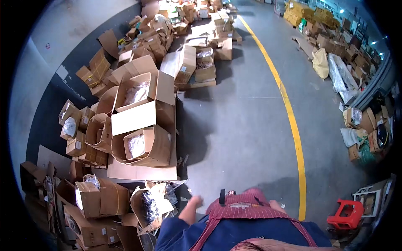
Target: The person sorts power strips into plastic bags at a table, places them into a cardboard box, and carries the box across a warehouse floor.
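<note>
My left hand [193, 204] hangs low at my left side, beside an open carton [140, 209] that holds dark and clear plastic-wrapped pieces. It looks small and its fingers are not clear; nothing plainly shows in it. Of my right arm, only a bit of skin [275, 206] shows past the striped red apron [238, 211] I wear over blue sleeves. That hand's fingers are hidden. Ahead on the left, a large open carton [161, 144] contains a smaller box with clear plastic bags [136, 146]. Behind it stands another open carton [165, 88] with bagged contents.
Stacked cartons [113, 198] line the left wall and run into the distance. A yellow line [289, 108] curves along the grey floor [243, 125]. On the right lie a red plastic frame [346, 214], plastic-wrapped bundles [338, 73], a yellowish sack [320, 63] and more cardboard.
</note>
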`<state>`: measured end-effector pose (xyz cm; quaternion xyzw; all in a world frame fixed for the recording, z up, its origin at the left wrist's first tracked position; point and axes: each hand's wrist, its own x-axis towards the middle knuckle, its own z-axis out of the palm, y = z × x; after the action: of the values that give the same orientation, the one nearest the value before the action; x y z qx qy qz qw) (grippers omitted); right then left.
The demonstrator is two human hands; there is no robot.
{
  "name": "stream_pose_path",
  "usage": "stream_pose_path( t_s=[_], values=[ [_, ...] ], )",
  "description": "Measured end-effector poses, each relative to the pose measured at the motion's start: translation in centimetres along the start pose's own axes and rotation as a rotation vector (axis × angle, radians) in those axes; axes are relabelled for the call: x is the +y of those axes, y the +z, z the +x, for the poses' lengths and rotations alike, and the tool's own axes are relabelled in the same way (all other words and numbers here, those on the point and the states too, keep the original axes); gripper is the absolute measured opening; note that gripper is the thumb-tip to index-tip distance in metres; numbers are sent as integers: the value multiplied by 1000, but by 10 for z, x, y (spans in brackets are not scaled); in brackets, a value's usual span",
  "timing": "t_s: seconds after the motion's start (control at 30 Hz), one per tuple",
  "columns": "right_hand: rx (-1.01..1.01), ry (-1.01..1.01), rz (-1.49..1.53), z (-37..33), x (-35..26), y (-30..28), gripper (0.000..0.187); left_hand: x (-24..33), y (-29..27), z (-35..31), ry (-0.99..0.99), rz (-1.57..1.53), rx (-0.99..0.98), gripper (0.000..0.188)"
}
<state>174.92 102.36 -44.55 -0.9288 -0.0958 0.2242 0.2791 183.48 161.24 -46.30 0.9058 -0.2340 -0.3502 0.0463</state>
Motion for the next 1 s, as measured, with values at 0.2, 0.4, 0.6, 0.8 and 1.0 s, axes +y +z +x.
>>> stream_pose_path(
  t_s=[0.2, 0.4, 0.6, 0.8, 1.0],
  values=[
    [-152, 486, 404, 111, 16, -72, 11, -30, -360, 209, -285, -624, 623, 28],
    [-251, 432, 309, 246, 50, -180, 9, -33, -480, 317, -172, -716, 560, 30],
    [-383, -72, -127, 421, 34, -340, 7, -99, -419, 311, -241, -585, 73, 32],
    [-28, 631, 859, 633, 36, -494, 12, -121, -390, 265, -873, -749, -133, 37],
    [-19, 713, 795, 771, 55, -557, 14, -148, -452, 355, -861, -988, -383, 31]
  ],
)
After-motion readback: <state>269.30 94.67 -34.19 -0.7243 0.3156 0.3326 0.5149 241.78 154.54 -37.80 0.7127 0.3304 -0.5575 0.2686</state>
